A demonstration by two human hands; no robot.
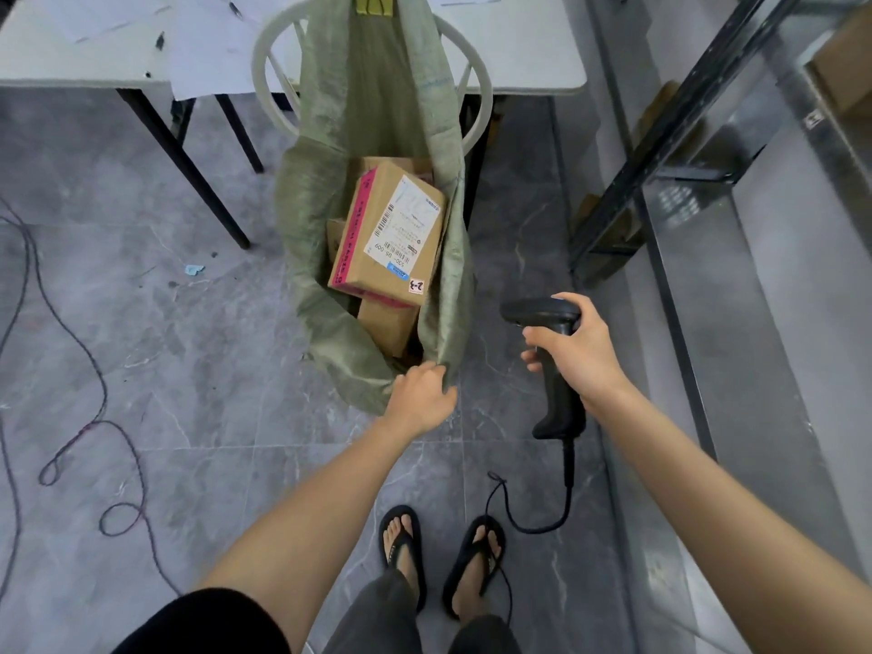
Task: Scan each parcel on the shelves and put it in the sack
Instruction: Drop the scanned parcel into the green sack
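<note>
A green woven sack (311, 238) hangs open from a white chair (264, 73), its mouth facing me. Inside lies a cardboard parcel (387, 238) with pink tape and a white shipping label on top of other brown boxes (389, 325). My left hand (420, 398) grips the sack's near rim at its lower edge. My right hand (573, 351) is closed around the handle of a black barcode scanner (552, 370), held to the right of the sack with its head pointing left. The scanner's cable (542, 521) droops to the floor.
A white table (519, 54) with papers stands behind the chair. Metal shelving (698, 148) runs along the right, with a cardboard box (844, 68) on it. Loose cables (94, 441) lie on the grey tiled floor at left. My feet in black sandals (443, 559) stand below.
</note>
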